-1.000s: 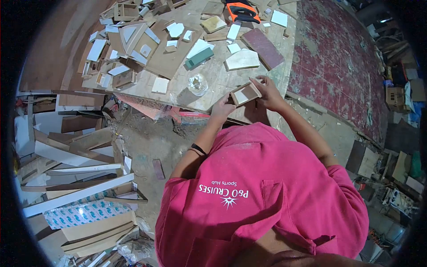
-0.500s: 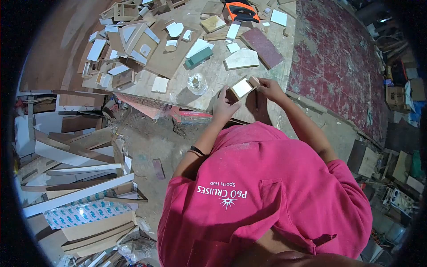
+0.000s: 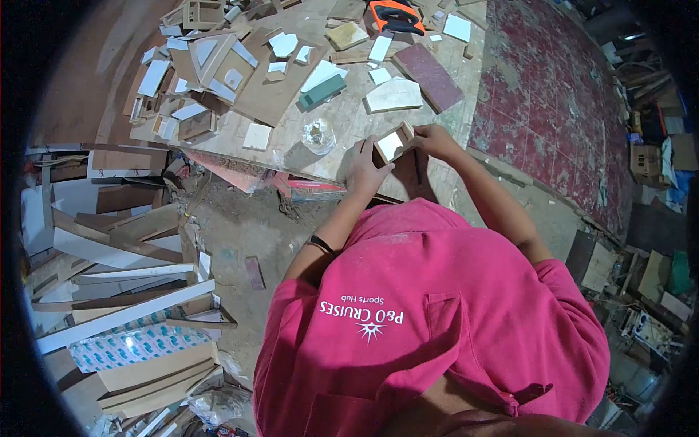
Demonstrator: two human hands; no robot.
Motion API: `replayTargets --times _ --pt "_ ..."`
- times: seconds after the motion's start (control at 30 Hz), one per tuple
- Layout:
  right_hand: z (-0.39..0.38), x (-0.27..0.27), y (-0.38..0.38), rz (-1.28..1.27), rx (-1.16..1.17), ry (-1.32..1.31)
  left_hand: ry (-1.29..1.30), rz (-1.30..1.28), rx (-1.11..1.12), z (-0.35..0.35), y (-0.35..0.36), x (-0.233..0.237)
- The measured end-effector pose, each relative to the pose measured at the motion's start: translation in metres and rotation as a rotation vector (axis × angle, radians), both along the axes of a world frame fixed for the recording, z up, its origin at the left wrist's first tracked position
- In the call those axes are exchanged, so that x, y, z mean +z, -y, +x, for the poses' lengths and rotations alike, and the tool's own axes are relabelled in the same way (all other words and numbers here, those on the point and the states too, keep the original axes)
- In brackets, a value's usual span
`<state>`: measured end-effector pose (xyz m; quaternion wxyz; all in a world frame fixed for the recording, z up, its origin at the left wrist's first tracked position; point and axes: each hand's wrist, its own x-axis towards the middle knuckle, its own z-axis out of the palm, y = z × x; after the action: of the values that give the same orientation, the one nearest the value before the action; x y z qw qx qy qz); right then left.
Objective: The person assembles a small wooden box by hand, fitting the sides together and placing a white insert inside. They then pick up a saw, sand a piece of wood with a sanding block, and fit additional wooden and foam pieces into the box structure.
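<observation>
A small open wooden box (image 3: 394, 145) with a white inside is held over the front edge of the workbench (image 3: 338, 156). My left hand (image 3: 366, 169) is closed around its left side, thumb along the near edge. At the box's right end, my right hand (image 3: 435, 141) pinches a small piece of wood (image 3: 408, 132) against the box. Left of my left hand stands a clear plastic cup (image 3: 318, 137), its contents too small to make out. A green block (image 3: 322, 92) and a white-faced curved board (image 3: 394, 96) lie beyond the hands.
Wood offcuts and a house-shaped wooden piece (image 3: 224, 67) crowd the bench's left side. An orange-and-black handsaw handle (image 3: 397, 17) and a dark red board (image 3: 429, 76) lie farther back. A worn red panel (image 3: 546, 109) is at right; stacked planks (image 3: 124, 313) fill the lower left.
My right hand has brought the small piece of wood in against the box's right end. The box has tilted slightly in my left hand. The view has shifted a little.
</observation>
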<state>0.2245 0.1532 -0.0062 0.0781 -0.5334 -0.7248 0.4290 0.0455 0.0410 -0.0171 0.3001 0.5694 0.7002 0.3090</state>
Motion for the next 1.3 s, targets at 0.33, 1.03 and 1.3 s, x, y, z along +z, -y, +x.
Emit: replayTargets --times 0.33,1.03,1.3 --pt "0.012 0.003 -0.017 -0.3 -0.041 -0.178 0.469 -0.034 0.228 -0.002 0.011 -0.017" --pt "-0.009 0.002 -0.037 -0.138 0.048 -0.186 0.608 0.025 0.28 -0.012 -0.012 -0.016" --pt "-0.021 -0.011 -0.044 -0.33 0.0 -0.178 0.397 0.039 0.292 -0.03 -0.03 -0.016"
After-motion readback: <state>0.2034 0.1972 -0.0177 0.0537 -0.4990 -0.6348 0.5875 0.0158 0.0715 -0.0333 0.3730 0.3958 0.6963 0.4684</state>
